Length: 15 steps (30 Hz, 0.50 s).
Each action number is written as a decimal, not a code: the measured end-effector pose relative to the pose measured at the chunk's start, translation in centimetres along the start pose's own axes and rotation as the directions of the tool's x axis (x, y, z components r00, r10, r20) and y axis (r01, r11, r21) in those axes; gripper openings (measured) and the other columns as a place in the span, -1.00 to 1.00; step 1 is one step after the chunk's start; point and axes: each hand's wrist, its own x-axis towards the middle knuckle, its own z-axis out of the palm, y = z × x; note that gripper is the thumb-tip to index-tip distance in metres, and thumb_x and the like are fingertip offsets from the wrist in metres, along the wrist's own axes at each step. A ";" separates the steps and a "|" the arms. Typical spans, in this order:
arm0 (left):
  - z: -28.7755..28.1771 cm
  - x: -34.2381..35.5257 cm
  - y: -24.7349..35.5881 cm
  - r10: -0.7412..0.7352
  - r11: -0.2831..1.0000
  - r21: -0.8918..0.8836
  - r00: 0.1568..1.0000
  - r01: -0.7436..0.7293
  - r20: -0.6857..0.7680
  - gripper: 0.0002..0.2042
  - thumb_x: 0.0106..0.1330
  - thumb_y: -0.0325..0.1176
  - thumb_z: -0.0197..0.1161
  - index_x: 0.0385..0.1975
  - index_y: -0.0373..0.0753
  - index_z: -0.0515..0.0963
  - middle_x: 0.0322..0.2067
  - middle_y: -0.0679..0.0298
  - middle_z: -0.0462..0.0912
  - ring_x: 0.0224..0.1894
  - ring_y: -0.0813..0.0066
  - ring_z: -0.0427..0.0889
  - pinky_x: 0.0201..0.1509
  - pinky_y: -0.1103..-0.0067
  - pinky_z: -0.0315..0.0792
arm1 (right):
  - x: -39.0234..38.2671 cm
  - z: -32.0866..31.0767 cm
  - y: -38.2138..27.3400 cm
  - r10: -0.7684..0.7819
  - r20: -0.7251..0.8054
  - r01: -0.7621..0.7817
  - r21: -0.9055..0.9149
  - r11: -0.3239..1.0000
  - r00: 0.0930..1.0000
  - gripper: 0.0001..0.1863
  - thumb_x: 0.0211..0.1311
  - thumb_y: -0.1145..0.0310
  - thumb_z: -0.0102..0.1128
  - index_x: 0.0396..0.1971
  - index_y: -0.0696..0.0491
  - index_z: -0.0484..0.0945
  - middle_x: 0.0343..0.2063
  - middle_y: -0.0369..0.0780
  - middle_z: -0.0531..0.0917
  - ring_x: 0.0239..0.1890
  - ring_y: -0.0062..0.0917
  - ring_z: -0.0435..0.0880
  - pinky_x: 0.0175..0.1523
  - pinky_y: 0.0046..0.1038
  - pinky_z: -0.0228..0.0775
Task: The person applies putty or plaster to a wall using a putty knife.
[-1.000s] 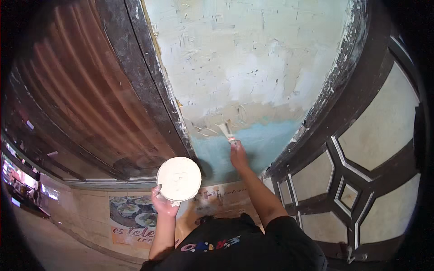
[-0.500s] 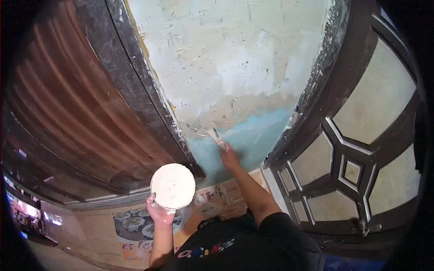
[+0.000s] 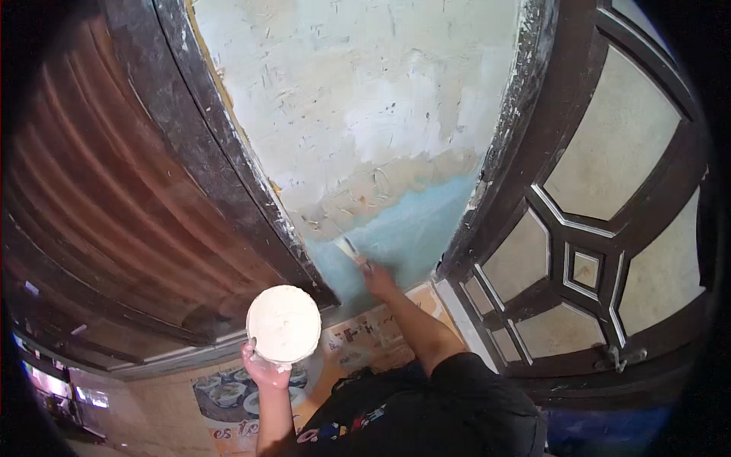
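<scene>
In my left hand I carry a round tub of pale putty, its fingers closed at the lower left rim. Whitish smears show on that hand. My right hand is closed round the handle of a putty knife. The blade meets or hovers just off the light blue part of the wall; I cannot tell which. Right above it runs a rough, beige band of putty. Higher up, the wall is whitish and patchy, with small dark nicks.
A dark, paint-spattered frame post bounds the wall at left, beside a reddish-brown curtain. Another spattered post stands at right, next to a dark panelled door with a metal handle. A printed banner lies low down.
The putty knife has moved down off the beige putty band onto the blue area. My view has shifted slightly. The tub stays in my left hand.
</scene>
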 end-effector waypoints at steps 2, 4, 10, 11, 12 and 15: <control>0.4 -0.5 -0.2 0.023 1.000 -0.003 1.000 -0.023 0.000 -0.44 0.14 -0.23 0.02 0.18 -0.32 0.29 0.14 0.05 0.41 0.16 0.05 0.40 0.25 0.14 0.26 | -2.3 -0.5 0.9 0.023 0.033 -0.025 0.038 0.999 0.999 -0.63 0.35 0.16 -0.20 -0.12 0.14 0.41 -0.21 0.10 0.53 -0.15 0.06 0.48 -0.07 -0.09 0.34; 0.5 -0.6 -0.3 0.046 0.999 -0.002 0.998 -0.046 -0.043 -0.44 0.14 -0.22 0.03 0.17 -0.32 0.30 0.13 0.05 0.42 0.15 0.05 0.42 0.25 0.15 0.27 | -3.7 -1.2 0.3 0.071 0.061 -0.073 0.039 0.997 0.996 -0.63 0.36 0.17 -0.23 -0.11 0.15 0.40 -0.29 0.10 0.55 -0.19 0.07 0.50 -0.10 -0.09 0.34; 0.3 -0.2 -1.5 0.058 0.997 0.053 0.996 -0.054 -0.072 -0.46 0.15 -0.21 0.04 0.15 -0.31 0.33 0.12 0.06 0.44 0.14 0.08 0.42 0.23 0.17 0.29 | 4.2 -2.2 -4.4 -0.002 -0.045 0.003 0.039 0.999 0.999 -0.62 0.37 0.21 -0.26 -0.04 0.17 0.37 -0.24 0.12 0.53 -0.13 0.00 0.50 -0.03 -0.13 0.30; 0.6 -0.2 -1.6 0.051 0.997 0.057 0.998 -0.048 -0.045 -0.46 0.15 -0.20 0.04 0.15 -0.31 0.33 0.12 0.06 0.44 0.14 0.09 0.43 0.23 0.19 0.30 | 3.7 -2.4 -3.9 -0.002 -0.043 0.004 0.042 0.999 0.999 -0.62 0.37 0.21 -0.26 -0.04 0.17 0.37 -0.24 0.12 0.53 -0.13 0.00 0.50 -0.03 -0.13 0.30; 1.1 -0.5 -1.9 0.028 0.999 0.046 1.000 -0.027 -0.011 -0.46 0.15 -0.20 0.04 0.14 -0.31 0.33 0.11 0.07 0.44 0.14 0.09 0.43 0.23 0.19 0.30 | 2.8 -2.8 -2.9 0.119 0.020 -0.121 0.090 0.989 0.993 -0.61 0.37 0.19 -0.24 -0.04 0.18 0.37 -0.23 0.13 0.53 -0.15 0.02 0.50 -0.05 -0.11 0.31; 2.0 -0.7 -2.3 0.051 0.998 0.036 0.999 -0.051 -0.013 -0.47 0.16 -0.20 0.03 0.14 -0.32 0.33 0.12 0.07 0.44 0.14 0.09 0.43 0.22 0.19 0.30 | -1.3 -1.3 4.2 0.147 -0.034 -0.150 -0.089 0.985 0.989 -0.60 0.39 0.08 -0.24 -0.10 0.12 0.39 -0.28 0.10 0.56 -0.18 0.00 0.54 -0.13 -0.09 0.34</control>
